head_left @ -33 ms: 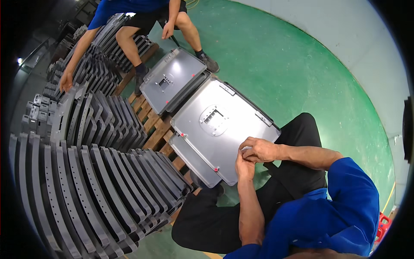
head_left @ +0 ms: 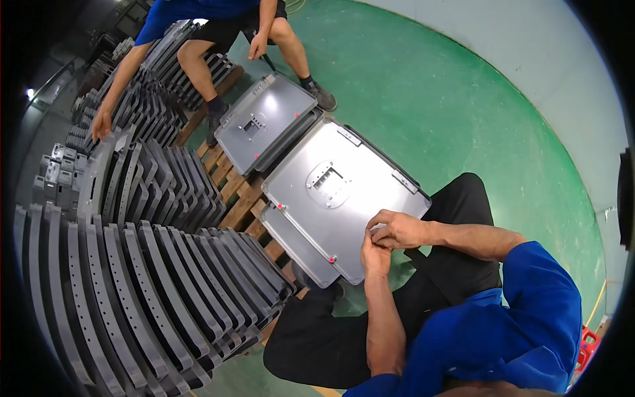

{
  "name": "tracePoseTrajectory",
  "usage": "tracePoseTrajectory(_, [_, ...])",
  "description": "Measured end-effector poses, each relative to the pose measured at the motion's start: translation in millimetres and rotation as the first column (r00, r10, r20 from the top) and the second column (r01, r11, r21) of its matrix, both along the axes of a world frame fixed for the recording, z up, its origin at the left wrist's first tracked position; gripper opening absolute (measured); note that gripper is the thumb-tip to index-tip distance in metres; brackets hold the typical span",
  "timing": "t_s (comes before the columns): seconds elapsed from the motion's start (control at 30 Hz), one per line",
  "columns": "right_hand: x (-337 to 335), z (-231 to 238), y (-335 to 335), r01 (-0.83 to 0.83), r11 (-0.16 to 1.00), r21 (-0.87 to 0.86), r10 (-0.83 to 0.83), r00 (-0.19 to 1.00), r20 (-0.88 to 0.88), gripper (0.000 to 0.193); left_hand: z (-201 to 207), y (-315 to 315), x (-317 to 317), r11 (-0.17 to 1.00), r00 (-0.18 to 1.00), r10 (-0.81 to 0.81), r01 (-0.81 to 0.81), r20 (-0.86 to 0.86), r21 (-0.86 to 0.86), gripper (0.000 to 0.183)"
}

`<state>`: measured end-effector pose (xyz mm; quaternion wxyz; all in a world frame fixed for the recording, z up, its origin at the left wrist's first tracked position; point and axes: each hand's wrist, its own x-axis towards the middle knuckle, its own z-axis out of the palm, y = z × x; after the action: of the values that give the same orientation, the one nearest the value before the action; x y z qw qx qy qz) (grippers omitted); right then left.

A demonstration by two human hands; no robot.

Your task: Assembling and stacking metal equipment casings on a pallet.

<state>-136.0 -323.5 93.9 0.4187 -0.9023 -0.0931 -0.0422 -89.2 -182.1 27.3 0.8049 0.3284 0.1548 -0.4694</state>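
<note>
My left hand (head_left: 376, 257) and my right hand (head_left: 401, 230) meet over the near right edge of a flat grey metal panel (head_left: 297, 178). The fingers of both are curled and pressed together at the tips. Whatever they may pinch is too small or hidden to make out. A round plate with a rectangular cutout (head_left: 329, 184) sits near the panel's middle. Along its left side are two small red pieces, one a red knob (head_left: 331, 259). Two dark hinge-like brackets (head_left: 405, 181) line the far right edge. Another metal panel (head_left: 301, 248) shows underneath, sticking out to the left.
Beyond lies a second panel stack (head_left: 268, 109), in front of a seated co-worker whose hand (head_left: 101, 124) touches metal parts on the left. Rows of upright grey metal frames (head_left: 152, 291) crowd my left side. Wooden pallet slats (head_left: 241, 202) show between. The floor (head_left: 423, 92) is green.
</note>
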Motion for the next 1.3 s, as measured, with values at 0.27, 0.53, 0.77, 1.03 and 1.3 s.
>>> tracePoseTrajectory(0.27, [7.9, -1.7, 1.2, -0.005, 0.999, 0.039, 0.006, 0.999, -0.032, 0.020, -4.2, -0.6, 6.6, 0.999, 1.000, 0.019, -0.019, 0.000, 0.041, 0.036])
tracePoseTrajectory(0.53, [64.9, -15.9, -57.0, 0.620, 0.757, 0.206, -0.603, 0.785, -0.145, 0.019, -10.7, 4.8, 11.4, 0.987, 0.997, 0.043, -0.032, -0.064, 0.158, 0.039])
tracePoseTrajectory(0.77, [137.4, -57.6, -135.3, 0.781, 0.615, 0.106, -0.781, 0.622, -0.059, 0.024, -14.7, 0.5, 13.0, 0.980, 0.995, 0.063, -0.048, -0.075, 0.192, 0.039])
tracePoseTrajectory(1.03, [185.4, -97.2, -163.2, 0.753, 0.655, -0.056, -0.755, 0.655, -0.037, 0.022, -20.6, 2.2, 18.6, 0.975, 0.992, 0.080, -0.056, -0.102, 0.217, 0.039])
tracePoseTrajectory(1.3, [198.5, -119.2, -171.5, 0.739, 0.644, -0.198, -0.757, 0.652, -0.026, 0.020, -21.6, 3.7, 24.7, 0.973, 0.990, 0.086, -0.060, -0.113, 0.221, 0.038])
